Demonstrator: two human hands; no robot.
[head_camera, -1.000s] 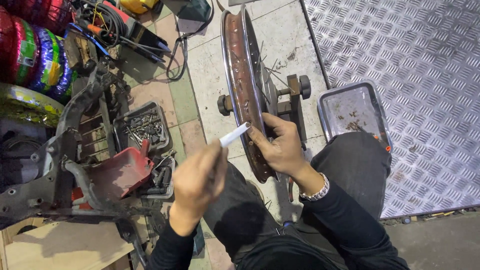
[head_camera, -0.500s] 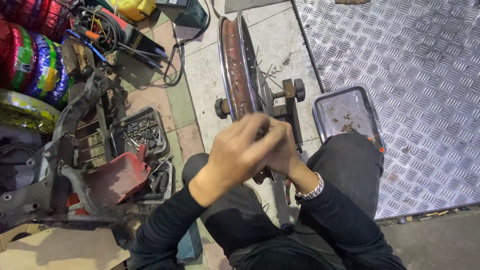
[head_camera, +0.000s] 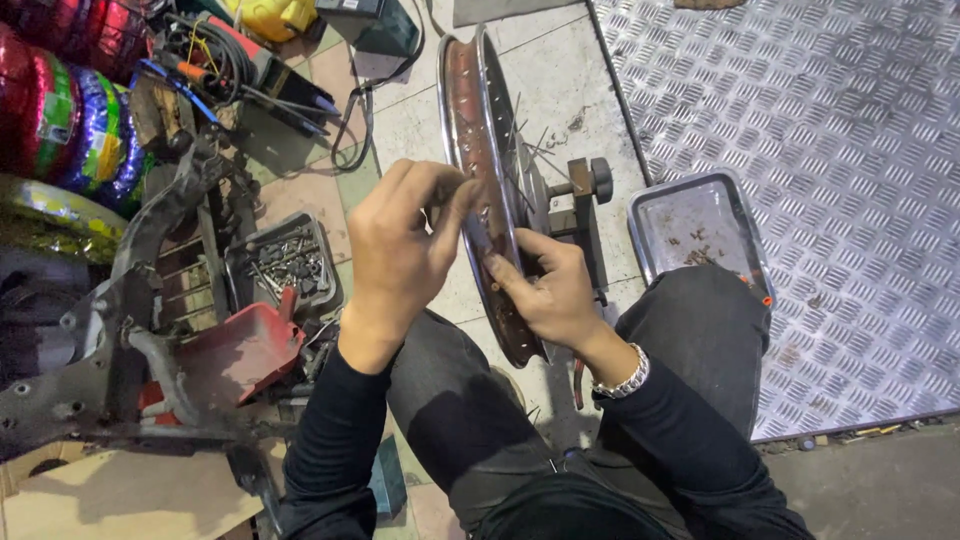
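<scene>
Wheel rim (head_camera: 478, 130) stands on edge on the floor, long axis running away from the person. Left hand (head_camera: 400, 255) is closed, fingertips pinched at the rim's edge; right hand (head_camera: 550, 290) grips the rim from the other side.

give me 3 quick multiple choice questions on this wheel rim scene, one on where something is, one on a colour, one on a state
1. Where does the metal tray lie?
A. right of the wheel rim
B. on the person's lap
C. atop the red part

2. What colour are the person's sleeves?
A. white
B. black
C. yellow

3. How does the wheel rim stand?
A. flat on the floor
B. hung from a hook
C. upright on edge in a stand

Answers:
1. A: the tray sits on the floor beside the stand, right of the rim.
2. B: both forearms are in black sleeves.
3. C: the rim stands on edge, with the left hand and right hand on it.
</scene>
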